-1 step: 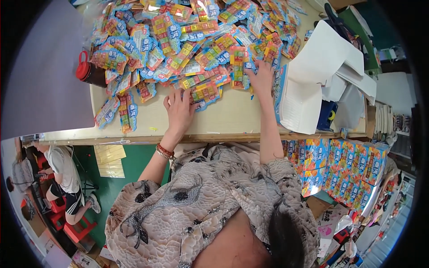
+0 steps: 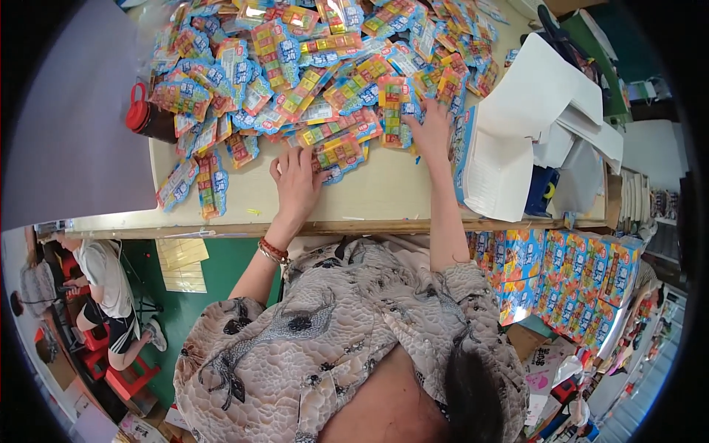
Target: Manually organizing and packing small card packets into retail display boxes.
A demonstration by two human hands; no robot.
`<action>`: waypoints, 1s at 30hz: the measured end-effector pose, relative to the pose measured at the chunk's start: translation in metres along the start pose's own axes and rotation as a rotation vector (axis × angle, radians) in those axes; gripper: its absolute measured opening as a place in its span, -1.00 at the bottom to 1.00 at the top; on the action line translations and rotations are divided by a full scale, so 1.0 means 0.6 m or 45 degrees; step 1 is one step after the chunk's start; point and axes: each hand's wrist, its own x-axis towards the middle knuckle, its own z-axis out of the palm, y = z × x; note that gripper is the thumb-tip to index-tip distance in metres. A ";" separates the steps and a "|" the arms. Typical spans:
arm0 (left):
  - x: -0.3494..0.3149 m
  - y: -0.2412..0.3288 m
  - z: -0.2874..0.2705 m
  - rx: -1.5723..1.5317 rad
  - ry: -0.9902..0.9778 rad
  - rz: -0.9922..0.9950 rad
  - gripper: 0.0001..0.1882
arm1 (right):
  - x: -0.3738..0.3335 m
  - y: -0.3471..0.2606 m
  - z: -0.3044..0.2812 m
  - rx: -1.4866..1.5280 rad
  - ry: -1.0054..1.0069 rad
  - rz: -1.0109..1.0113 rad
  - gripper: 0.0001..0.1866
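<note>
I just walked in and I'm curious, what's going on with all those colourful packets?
A person is at a table handling small, colourful packets. The left hand is on one packet at the near edge of the pile, and the right hand touches another packet farther right. Whether either is gripped is hard to tell.

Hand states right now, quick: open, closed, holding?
Left hand: partly curled at a colourful packet; grip cannot be told.
Right hand: at the right edge of another packet; grip unclear.

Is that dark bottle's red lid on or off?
On: the looped, round red lid covers the top of the dark-brown, rounded bottle.
</note>
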 end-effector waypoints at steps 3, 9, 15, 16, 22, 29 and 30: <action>-0.005 -0.001 -0.006 -0.126 -0.010 -0.103 -0.39 | -0.017 0.003 0.006 -0.042 0.002 -0.016 -0.50; 0.001 -0.013 -0.002 -0.628 -0.078 -0.337 -0.48 | -0.037 0.032 -0.010 0.539 -0.539 0.407 -0.40; -0.001 0.005 -0.005 -0.701 0.047 -0.253 -0.57 | -0.154 -0.024 -0.020 1.170 0.005 0.434 -0.66; -0.006 0.010 0.000 -0.974 -0.006 -0.463 -0.61 | -0.169 -0.041 -0.033 1.170 0.001 0.437 -0.66; -0.036 0.075 0.010 -1.466 -0.241 -0.927 -0.70 | -0.179 -0.095 -0.055 0.795 -0.367 0.342 -0.58; -0.075 0.092 0.022 -1.926 -0.024 -1.048 -0.72 | -0.170 -0.092 -0.019 1.610 -0.682 0.410 -0.47; -0.081 0.094 0.027 -1.921 -0.017 -1.051 -0.72 | -0.174 -0.099 -0.024 1.614 -0.689 0.408 -0.47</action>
